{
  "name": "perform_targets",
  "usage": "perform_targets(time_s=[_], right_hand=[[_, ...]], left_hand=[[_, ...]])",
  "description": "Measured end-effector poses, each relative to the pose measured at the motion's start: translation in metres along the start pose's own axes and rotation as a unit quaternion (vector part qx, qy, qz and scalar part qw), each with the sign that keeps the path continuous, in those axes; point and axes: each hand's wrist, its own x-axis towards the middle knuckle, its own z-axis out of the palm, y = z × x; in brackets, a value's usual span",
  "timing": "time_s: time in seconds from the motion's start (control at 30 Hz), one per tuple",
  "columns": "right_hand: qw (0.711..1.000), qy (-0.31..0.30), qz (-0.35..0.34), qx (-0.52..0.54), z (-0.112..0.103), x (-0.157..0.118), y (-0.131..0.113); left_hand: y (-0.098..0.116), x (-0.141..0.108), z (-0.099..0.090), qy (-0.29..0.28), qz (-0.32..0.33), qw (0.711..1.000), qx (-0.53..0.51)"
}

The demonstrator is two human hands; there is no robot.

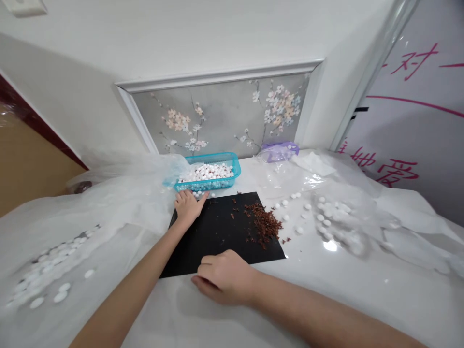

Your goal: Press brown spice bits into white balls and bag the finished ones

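Note:
A black sheet (210, 237) lies on the white table. Dark brown star-shaped bits, like dried cloves or small flowers, form a pile (266, 224) on its right side, with a few strays around. My left hand (189, 207) rests at the sheet's far left corner, thumb spread away from the fingers, by the front of a turquoise basket (235, 169). White balls (210, 171) with brown specks fill the basket. Over the sheet's near edge is my right hand (224, 278), its fingers curled in; whether they hold anything is hidden.
Loose white balls (299, 230) are scattered right of the sheet, beside a clear bag of balls (337, 217). More balls (54, 261) lie under plastic film at left. A purple packet (281, 151) sits at the back against the wall, below a framed floral panel (228, 116).

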Motion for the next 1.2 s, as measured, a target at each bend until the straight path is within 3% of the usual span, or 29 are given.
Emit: perform_targets(time_s=[0.33, 0.53, 0.67, 0.83, 1.0, 1.2], right_hand=[[0.999, 0.009, 0.003, -0.035, 0.013, 0.007, -0.005], [0.999, -0.015, 0.027, -0.025, 0.005, 0.008, 0.003], [0.998, 0.001, 0.060, -0.016, 0.001, 0.005, 0.006], [0.998, 0.005, 0.054, -0.027, -0.001, 0.002, 0.007], [0.995, 0.028, 0.068, -0.064, -0.010, -0.001, 0.014], [0.984, 0.062, 0.118, -0.119, -0.035, -0.006, 0.042]], left_hand=[[0.028, 0.003, -0.001, 0.008, -0.007, 1.000, -0.007], [0.030, 0.003, -0.003, -0.018, 0.091, 0.995, -0.030], [0.029, 0.009, 0.000, -0.035, 0.136, 0.989, -0.040], [0.025, 0.016, 0.004, -0.060, 0.188, 0.977, -0.077], [0.019, 0.018, 0.004, -0.059, 0.190, 0.972, -0.125], [0.019, 0.011, 0.000, -0.029, 0.150, 0.972, -0.177]])
